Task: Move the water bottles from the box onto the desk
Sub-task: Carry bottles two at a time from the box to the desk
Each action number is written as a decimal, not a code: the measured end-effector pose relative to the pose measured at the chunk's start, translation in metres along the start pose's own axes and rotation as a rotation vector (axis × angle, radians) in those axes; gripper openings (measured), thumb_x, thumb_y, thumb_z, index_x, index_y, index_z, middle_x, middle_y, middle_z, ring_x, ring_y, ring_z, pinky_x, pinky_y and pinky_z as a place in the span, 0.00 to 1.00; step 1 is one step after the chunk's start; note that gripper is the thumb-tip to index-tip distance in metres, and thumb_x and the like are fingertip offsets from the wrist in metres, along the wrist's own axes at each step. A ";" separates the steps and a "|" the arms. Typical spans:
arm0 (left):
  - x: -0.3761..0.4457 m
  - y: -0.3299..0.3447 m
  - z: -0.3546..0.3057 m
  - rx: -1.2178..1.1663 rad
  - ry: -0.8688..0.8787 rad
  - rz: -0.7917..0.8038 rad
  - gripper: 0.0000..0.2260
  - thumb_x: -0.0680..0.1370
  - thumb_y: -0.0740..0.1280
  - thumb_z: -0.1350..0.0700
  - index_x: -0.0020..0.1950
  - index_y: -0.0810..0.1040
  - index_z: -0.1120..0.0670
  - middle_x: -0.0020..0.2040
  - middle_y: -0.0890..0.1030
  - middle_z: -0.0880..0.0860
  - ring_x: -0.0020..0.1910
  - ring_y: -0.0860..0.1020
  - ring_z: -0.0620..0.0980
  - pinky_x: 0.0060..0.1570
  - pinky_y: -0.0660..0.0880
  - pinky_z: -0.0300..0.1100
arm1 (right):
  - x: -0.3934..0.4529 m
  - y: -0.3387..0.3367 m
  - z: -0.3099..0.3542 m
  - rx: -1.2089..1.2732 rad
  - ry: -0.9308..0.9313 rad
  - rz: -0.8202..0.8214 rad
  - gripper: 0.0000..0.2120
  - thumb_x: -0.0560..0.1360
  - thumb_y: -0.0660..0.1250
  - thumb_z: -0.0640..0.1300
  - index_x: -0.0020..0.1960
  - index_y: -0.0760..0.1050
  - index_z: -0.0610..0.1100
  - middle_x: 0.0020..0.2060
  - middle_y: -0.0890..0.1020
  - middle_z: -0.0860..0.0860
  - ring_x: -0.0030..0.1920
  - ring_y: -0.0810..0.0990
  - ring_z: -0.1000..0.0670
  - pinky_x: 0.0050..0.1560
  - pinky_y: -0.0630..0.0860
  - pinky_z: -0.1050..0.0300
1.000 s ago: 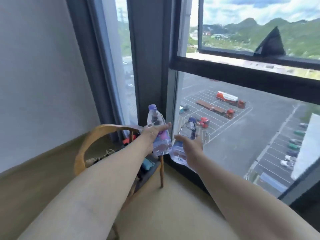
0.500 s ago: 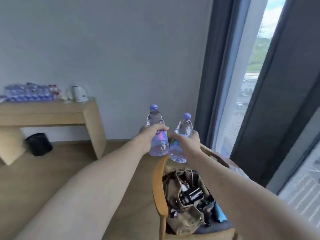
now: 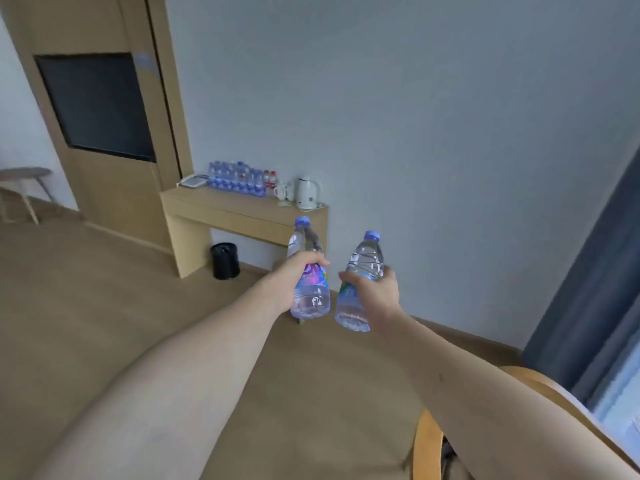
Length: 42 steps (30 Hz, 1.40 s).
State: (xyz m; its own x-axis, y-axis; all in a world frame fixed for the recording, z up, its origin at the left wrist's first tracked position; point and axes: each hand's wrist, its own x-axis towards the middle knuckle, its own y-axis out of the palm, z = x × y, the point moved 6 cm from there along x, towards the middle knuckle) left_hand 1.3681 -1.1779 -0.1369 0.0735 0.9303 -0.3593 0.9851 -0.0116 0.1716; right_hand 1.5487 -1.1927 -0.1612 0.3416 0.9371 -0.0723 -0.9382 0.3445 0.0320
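While a whole row of bottles (image 3: 237,179) already sits on the desk (image 3: 242,211) by the kettle (image 3: 307,193), looks like a good chunk done — box not in view, so no telling what's left. Left hand (image 3: 294,282) wrapped around one water bottle (image 3: 309,271), right hand (image 3: 372,292) around another (image 3: 360,282), both mid-air, well short of the desk. Wood floor (image 3: 86,306), grey wall (image 3: 415,116), black bin (image 3: 225,260) underneath.

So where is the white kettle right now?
The white kettle stands at the right end of the desk, against the wall, just right of the row of water bottles.
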 end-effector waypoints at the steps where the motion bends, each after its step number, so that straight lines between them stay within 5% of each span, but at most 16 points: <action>1: 0.011 -0.018 -0.012 -0.001 0.011 -0.024 0.18 0.64 0.78 0.57 0.51 0.81 0.58 0.41 0.82 0.59 0.38 0.80 0.59 0.46 0.81 0.52 | 0.010 0.022 0.001 0.004 -0.001 0.013 0.29 0.62 0.81 0.48 0.58 0.73 0.50 0.50 0.84 0.47 0.46 0.86 0.44 0.52 0.84 0.43; 5: 0.060 -0.085 -0.063 0.000 0.067 -0.093 0.23 0.61 0.79 0.55 0.53 0.82 0.59 0.42 0.82 0.60 0.39 0.81 0.60 0.44 0.80 0.50 | 0.048 0.107 0.013 0.020 -0.012 0.042 0.27 0.63 0.81 0.46 0.58 0.73 0.50 0.49 0.84 0.46 0.46 0.86 0.42 0.51 0.84 0.42; 11: 0.123 -0.178 -0.126 0.032 0.088 -0.142 0.23 0.62 0.79 0.54 0.54 0.82 0.60 0.43 0.83 0.60 0.40 0.82 0.60 0.47 0.81 0.51 | 0.100 0.232 0.038 0.076 -0.049 0.096 0.24 0.63 0.82 0.43 0.53 0.73 0.51 0.45 0.84 0.46 0.37 0.86 0.46 0.30 0.79 0.57; 15: 0.165 -0.228 -0.160 0.023 0.109 -0.164 0.18 0.63 0.80 0.55 0.49 0.82 0.59 0.39 0.83 0.59 0.37 0.82 0.59 0.43 0.82 0.50 | 0.135 0.299 0.044 0.062 -0.048 0.116 0.28 0.58 0.82 0.48 0.54 0.74 0.52 0.43 0.85 0.48 0.36 0.87 0.48 0.33 0.81 0.55; 18: 0.196 -0.259 -0.176 0.033 0.103 -0.167 0.20 0.63 0.79 0.54 0.51 0.82 0.59 0.43 0.83 0.60 0.40 0.82 0.61 0.51 0.82 0.54 | 0.164 0.345 0.046 0.068 -0.046 0.147 0.30 0.56 0.82 0.49 0.55 0.75 0.51 0.40 0.86 0.49 0.33 0.87 0.48 0.31 0.81 0.55; 29: 0.357 -0.360 -0.232 0.037 0.111 -0.229 0.27 0.57 0.80 0.52 0.54 0.82 0.60 0.43 0.85 0.60 0.40 0.83 0.61 0.52 0.82 0.54 | 0.310 0.501 0.030 0.032 -0.070 0.221 0.33 0.56 0.82 0.51 0.58 0.74 0.52 0.48 0.85 0.48 0.44 0.87 0.45 0.47 0.85 0.41; 36: 0.487 -0.414 -0.313 0.063 0.123 -0.255 0.26 0.60 0.80 0.53 0.55 0.82 0.60 0.42 0.84 0.59 0.40 0.83 0.60 0.49 0.82 0.51 | 0.431 0.604 0.054 0.037 -0.063 0.233 0.33 0.55 0.82 0.52 0.56 0.73 0.52 0.47 0.85 0.47 0.40 0.87 0.45 0.31 0.81 0.54; 42: 0.576 -0.464 -0.360 0.067 0.106 -0.261 0.22 0.64 0.80 0.54 0.55 0.82 0.60 0.44 0.84 0.60 0.42 0.83 0.61 0.53 0.81 0.53 | 0.505 0.691 0.060 0.037 -0.039 0.253 0.36 0.55 0.82 0.51 0.60 0.73 0.49 0.48 0.85 0.44 0.39 0.88 0.44 0.38 0.85 0.47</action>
State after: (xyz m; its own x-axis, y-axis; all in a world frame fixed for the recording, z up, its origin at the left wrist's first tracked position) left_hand 0.8971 -0.5051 -0.0932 -0.1974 0.9381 -0.2844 0.9768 0.2127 0.0236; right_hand 1.0764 -0.4778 -0.1157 0.0988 0.9949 -0.0189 -0.9917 0.1000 0.0810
